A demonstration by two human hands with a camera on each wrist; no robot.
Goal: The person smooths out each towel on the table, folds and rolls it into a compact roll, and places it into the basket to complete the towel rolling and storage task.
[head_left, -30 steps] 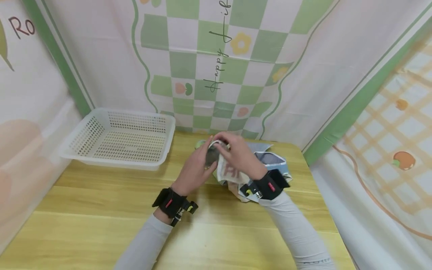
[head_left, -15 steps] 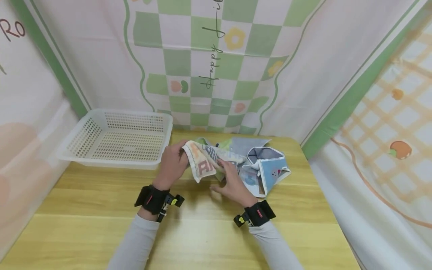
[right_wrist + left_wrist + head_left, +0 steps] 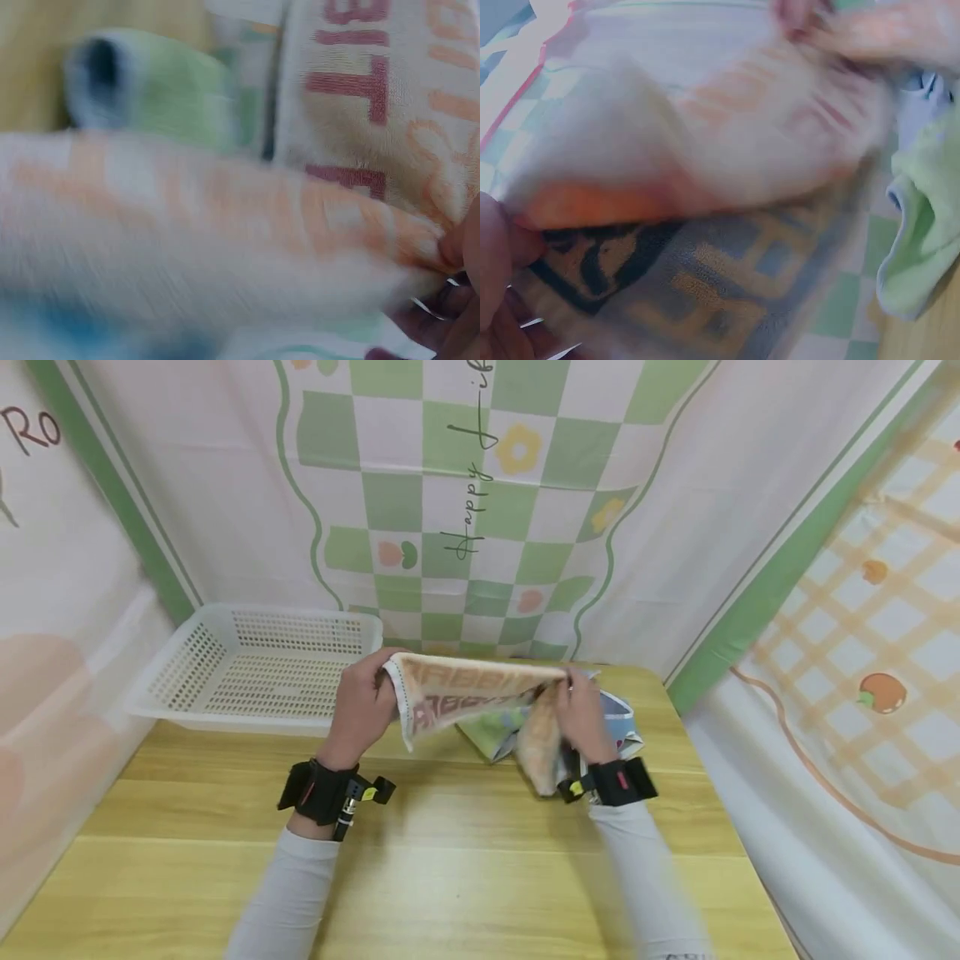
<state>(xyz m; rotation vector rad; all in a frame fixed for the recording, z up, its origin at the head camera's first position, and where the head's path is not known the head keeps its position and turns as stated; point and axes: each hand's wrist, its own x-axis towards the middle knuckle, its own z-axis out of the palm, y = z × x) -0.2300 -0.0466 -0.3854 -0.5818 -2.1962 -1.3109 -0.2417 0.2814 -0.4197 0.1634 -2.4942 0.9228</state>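
A cream towel with orange and dark red letters is stretched between both hands above the table. My left hand grips its left end, where a stitched white edge hangs down. My right hand pinches its top edge further right, and a loose part of the towel dangles below that hand. In the left wrist view the towel is blurred, with a darker printed face beneath. The right wrist view shows the towel bunched at the fingers.
Behind the towel lies a pile with a green cloth and a blue cloth, partly hidden. A white perforated plastic basket stands at the back left of the wooden table. A printed curtain hangs behind.
The crumpled towel has come away from the pile and is now spread sideways. My left hand has moved left with one end; my right hand has taken the top edge and moved right.
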